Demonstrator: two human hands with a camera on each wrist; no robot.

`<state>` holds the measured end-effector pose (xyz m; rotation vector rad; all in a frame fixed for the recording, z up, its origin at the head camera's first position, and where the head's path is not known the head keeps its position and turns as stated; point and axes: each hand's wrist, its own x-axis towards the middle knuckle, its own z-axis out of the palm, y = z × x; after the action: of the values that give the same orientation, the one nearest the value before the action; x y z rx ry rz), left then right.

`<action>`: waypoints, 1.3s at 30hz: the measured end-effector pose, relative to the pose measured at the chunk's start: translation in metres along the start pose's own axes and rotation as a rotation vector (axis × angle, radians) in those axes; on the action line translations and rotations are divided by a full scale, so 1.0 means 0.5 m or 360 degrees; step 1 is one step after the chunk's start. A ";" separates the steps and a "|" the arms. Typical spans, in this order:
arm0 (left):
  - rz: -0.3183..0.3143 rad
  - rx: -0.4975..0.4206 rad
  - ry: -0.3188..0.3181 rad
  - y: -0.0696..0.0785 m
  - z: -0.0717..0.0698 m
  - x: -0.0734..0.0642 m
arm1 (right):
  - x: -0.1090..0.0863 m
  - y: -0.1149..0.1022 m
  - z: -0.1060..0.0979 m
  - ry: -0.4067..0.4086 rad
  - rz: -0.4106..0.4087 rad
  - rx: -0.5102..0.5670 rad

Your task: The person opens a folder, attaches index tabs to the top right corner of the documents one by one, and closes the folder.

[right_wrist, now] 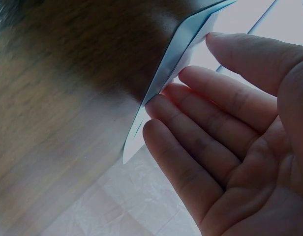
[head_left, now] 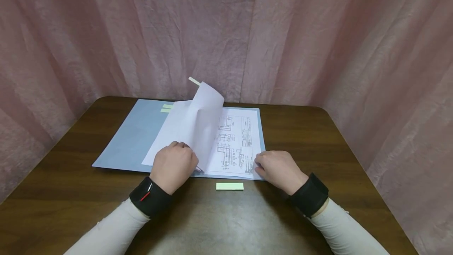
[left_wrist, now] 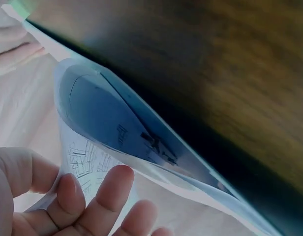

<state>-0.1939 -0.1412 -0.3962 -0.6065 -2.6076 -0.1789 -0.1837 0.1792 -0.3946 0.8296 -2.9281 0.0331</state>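
On a brown wooden table (head_left: 311, 129), a left hand (head_left: 174, 166) pinches a curled white paper sheet (head_left: 207, 125) over an open light-blue folder (head_left: 124, 141).
The black-printed white drawing sheet (head_left: 235, 141) on the folder's right side runs lengthwise away from the person, its lettering too small to read; the curled sheet's tabbed end points up; the right hand (head_left: 277, 167), fingers loosely extended, rests at the folder's near right corner.

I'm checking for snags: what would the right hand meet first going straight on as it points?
The right hand would likely meet the printed sheet first: its fingertips are at that sheet's right edge. Beyond, the lifted page stands roughly in line, though depth is unclear.
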 end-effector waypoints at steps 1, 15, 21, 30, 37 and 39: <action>-0.0027 -0.0017 0.0009 -0.004 -0.003 -0.002 | 0.000 0.000 -0.001 0.0001 -0.0004 -0.0002; -0.0111 0.0067 0.0050 -0.038 -0.021 -0.028 | 0.003 0.000 -0.001 0.0019 0.0007 -0.0007; -0.0074 0.0267 -0.0112 -0.046 -0.027 -0.037 | 0.003 0.001 -0.002 0.0011 0.0008 0.0012; -0.0146 0.0279 -0.0257 -0.044 -0.039 -0.035 | 0.002 0.004 -0.003 0.0043 -0.0006 -0.0003; -0.0089 0.0286 -0.0266 -0.019 -0.059 -0.033 | 0.002 0.004 -0.002 0.0039 -0.0005 0.0015; -0.0007 0.0268 -0.0173 -0.006 -0.058 -0.028 | 0.002 0.004 -0.002 0.0051 -0.0009 0.0013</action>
<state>-0.1722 -0.1557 -0.3770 -0.5647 -2.6934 0.0742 -0.1856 0.1804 -0.3937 0.8310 -2.8976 0.0573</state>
